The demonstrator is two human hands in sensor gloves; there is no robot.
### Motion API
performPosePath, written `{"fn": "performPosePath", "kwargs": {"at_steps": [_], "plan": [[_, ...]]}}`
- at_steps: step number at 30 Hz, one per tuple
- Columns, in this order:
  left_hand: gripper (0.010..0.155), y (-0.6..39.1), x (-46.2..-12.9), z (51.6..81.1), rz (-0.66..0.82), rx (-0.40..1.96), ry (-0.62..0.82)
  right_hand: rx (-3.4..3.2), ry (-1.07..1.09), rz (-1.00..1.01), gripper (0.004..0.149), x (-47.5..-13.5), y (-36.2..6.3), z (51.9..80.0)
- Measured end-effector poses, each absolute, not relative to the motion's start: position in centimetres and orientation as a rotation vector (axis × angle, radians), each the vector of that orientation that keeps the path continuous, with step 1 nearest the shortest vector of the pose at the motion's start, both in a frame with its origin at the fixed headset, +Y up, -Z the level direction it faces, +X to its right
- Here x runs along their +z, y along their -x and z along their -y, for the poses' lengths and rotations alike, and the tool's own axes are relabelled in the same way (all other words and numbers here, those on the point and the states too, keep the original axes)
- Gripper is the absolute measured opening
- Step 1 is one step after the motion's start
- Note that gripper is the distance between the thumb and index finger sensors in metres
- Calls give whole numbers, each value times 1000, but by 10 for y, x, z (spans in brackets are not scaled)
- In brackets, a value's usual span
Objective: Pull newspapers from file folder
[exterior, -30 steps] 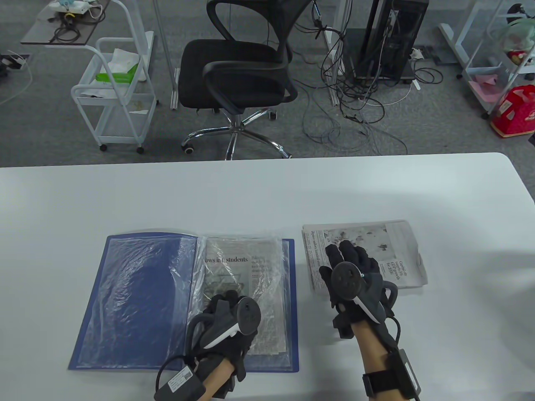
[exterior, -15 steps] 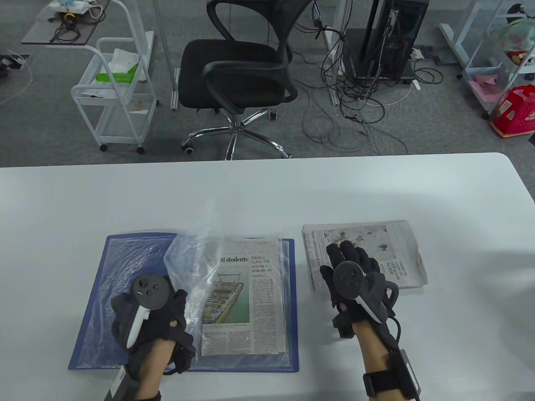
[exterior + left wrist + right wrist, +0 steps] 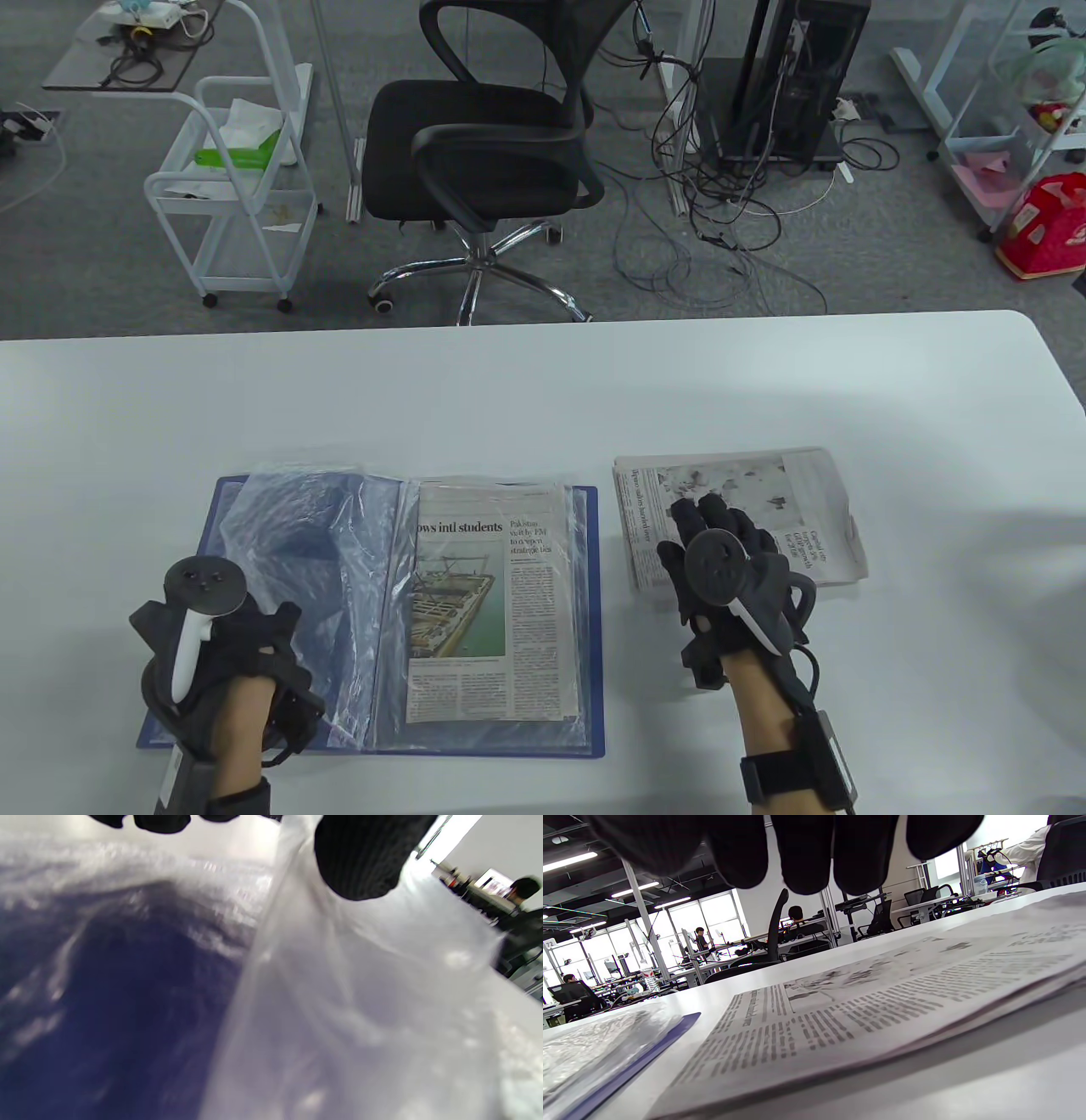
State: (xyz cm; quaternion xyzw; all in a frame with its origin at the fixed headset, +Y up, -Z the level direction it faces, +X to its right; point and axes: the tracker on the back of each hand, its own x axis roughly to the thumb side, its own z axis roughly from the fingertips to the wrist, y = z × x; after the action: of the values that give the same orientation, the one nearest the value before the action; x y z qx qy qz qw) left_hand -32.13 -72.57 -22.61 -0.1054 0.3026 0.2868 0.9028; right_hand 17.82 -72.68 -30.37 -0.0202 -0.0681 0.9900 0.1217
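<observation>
The blue file folder (image 3: pixel 543 739) lies open on the white bench (image 3: pixel 543 390), and the newspaper (image 3: pixel 492 603) to be pulled out next sits on its right-hand page, still inside a clear sleeve whose upper sheet has been turned over to the left page as a loose plastic flap (image 3: pixel 322 543). The paper's long axis runs away from the person, headline at the far end, so the near short edge faces the bench's front edge between the two hands. The left hand (image 3: pixel 216 645) rests on the folder's near-left corner, just left of the flap; in the left wrist view a thumb or fingertip (image 3: pixel 360 861) looks pressed to the plastic, so it probably pinches the flap's edge, though the blur leaves that uncertain. The right hand (image 3: pixel 730 569) lies with fingers extended on a second, folded newspaper (image 3: pixel 764 501) already out on the bench to the right of the folder, holding nothing; the right wrist view shows its fingertips (image 3: pixel 806 857) just above the print. Of the two, the right hand is nearer the sleeved paper's open right side, while the left is better placed to keep the flap back. The paper looks flat and neatly squared, with a colour photograph under the headline, and should slide out easily.
</observation>
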Motion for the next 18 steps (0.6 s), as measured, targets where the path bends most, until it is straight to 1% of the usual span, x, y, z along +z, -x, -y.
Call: {"fn": "performPosePath", "kwargs": {"at_steps": [2,4,5,8,10,12,14,16,18], "plan": [[94,320,-222,711,-605,628,104,2889,63,201,60,-304,-179,727],[89,317,-219,699,-557,651,29,2891,68,203,60,-304,-180,726],[85,313,-217,690,-506,661,-13,2893,72,203,60,-304,-180,726],[78,304,-214,678,-410,672,-70,2899,81,198,60,-304,-182,727],[73,298,-215,675,-361,668,-88,2900,83,193,60,-304,-182,727],[69,284,-219,674,-250,625,-71,2901,84,190,60,-304,-182,727],[68,270,-222,677,-171,593,-29,2900,82,191,60,-304,-182,727],[68,253,-227,682,-73,538,22,2897,80,191,60,-305,-182,727],[69,236,-230,689,-10,481,76,2896,79,191,60,-305,-182,727]]}}
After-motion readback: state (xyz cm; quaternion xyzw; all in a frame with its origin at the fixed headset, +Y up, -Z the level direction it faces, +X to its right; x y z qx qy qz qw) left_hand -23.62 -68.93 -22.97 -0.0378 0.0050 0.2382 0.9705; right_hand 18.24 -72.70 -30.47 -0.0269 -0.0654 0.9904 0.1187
